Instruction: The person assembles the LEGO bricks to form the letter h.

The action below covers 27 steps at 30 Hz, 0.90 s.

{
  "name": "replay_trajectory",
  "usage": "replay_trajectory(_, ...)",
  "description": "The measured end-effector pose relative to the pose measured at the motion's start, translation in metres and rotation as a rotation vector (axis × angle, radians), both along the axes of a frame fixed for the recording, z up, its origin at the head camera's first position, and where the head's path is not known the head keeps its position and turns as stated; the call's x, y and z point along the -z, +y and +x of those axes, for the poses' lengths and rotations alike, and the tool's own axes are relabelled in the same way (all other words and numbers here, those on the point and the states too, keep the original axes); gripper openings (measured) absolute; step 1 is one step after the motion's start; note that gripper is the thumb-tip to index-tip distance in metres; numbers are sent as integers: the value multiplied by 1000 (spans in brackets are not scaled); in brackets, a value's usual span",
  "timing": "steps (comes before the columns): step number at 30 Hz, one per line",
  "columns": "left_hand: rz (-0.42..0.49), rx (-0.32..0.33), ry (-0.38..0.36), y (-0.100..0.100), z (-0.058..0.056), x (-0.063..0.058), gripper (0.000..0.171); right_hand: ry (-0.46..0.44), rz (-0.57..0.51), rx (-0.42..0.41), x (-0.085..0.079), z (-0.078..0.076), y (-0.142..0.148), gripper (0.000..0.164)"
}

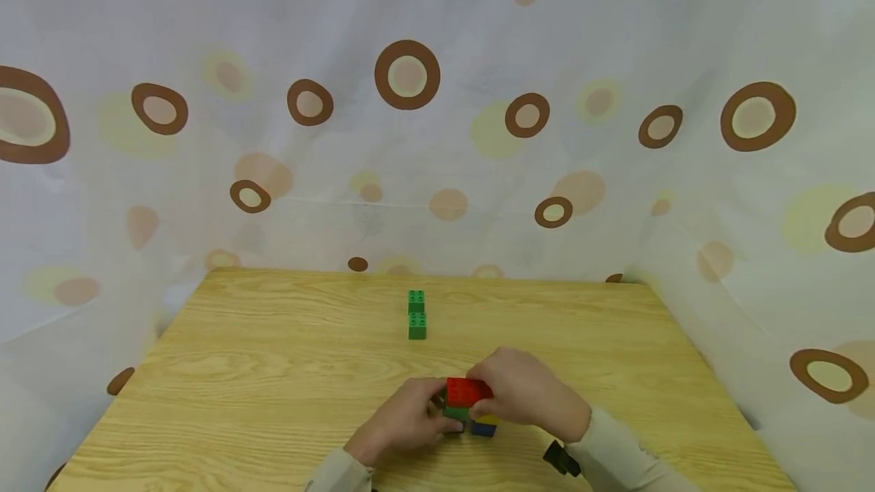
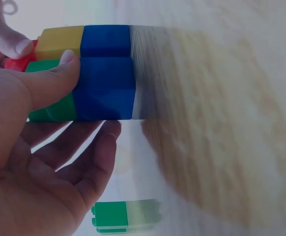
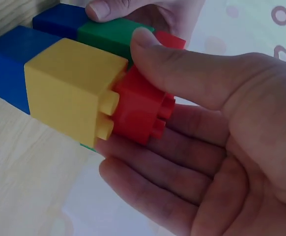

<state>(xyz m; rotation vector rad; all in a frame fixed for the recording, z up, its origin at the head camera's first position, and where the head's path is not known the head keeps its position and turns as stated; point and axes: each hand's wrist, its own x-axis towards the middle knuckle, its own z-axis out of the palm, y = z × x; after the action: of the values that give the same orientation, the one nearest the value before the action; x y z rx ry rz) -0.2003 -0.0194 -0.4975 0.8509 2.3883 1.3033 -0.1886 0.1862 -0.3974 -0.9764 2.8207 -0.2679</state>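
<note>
On the table, two small stacks stand close side by side. One has a green brick [image 2: 57,109] above a blue brick [image 2: 106,88]; the other, a yellow brick [image 3: 67,69] above a blue brick [image 3: 13,61]. Across their tops lies a red brick [image 1: 461,392], leaving some yellow studs showing. My left hand [image 1: 410,412] holds the green-and-blue stack, its thumb on the green brick's side. From the right, my right hand [image 1: 525,388] pinches the red brick, thumb on the near side and fingers behind. The right hand hides part of the yellow brick in the head view.
Two green bricks [image 1: 417,326] stand farther back on the wooden table [image 1: 287,370], one behind the other. A pale curtain [image 1: 437,150] with brown ring patterns hangs behind and beside the table. A dark strap piece [image 1: 562,458] shows by the right sleeve.
</note>
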Motion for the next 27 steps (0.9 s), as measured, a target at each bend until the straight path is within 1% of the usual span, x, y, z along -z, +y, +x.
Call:
replay_trajectory(5,-4,0,-8,0,0,-1,29,57,-1,0,4,4,-1,25)
replay_trajectory(9,-2,1,-1,0,1,-1,30,122,-29,-44,10,6,4,26)
replay_trajectory(12,0,2,2,0,1,-2,31,179,-34,-83,16,7,9,29)
replay_trajectory(14,2,4,-1,0,1,-2,30,198,-36,-105,20,8,12,33)
replay_trajectory(19,10,6,-18,-1,2,-3,29,188,-50,-140,24,5,14,34)
replay_trajectory(22,16,14,-17,-2,2,-3,30,168,-58,-136,23,3,14,32)
replay_trajectory(27,12,21,8,-1,2,-5,30,130,-81,-116,22,2,15,31)
